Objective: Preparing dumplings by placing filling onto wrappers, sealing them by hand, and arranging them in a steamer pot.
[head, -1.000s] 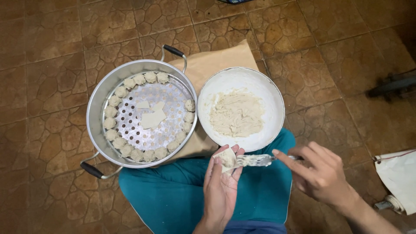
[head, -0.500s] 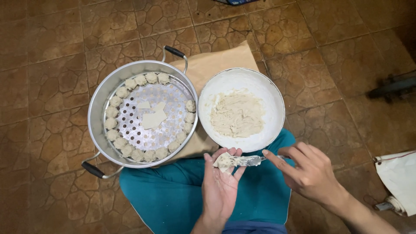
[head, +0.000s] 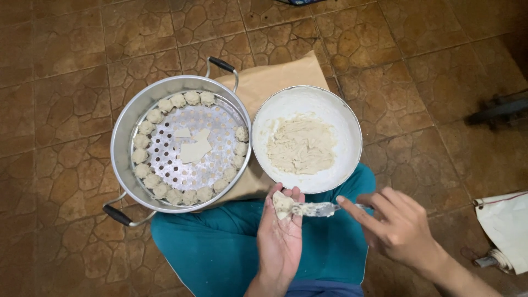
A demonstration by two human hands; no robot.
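Since a second ago your right hand has slid slightly down and left, keeping the spoon against the dumpling wrapper; steamer and bowl unchanged. Your left hand is cupped palm-up, fingers curled loosely around the wrapper, which sits at the fingertips with pale filling on it. Your right hand pinches the spoon handle between thumb and fingers, index stretched along it; spoon tip touches the wrapper, paste smeared on the blade. Both hands hover over your teal-clad lap. White bowl of pale filling sits just ahead of the hands, on brown paper. Metal steamer pot touches the bowl's left side; its perforated tray holds a ring of finished dumplings along the rim and a few flat wrappers in the middle. Brown tiled floor all around. White sack at right edge.
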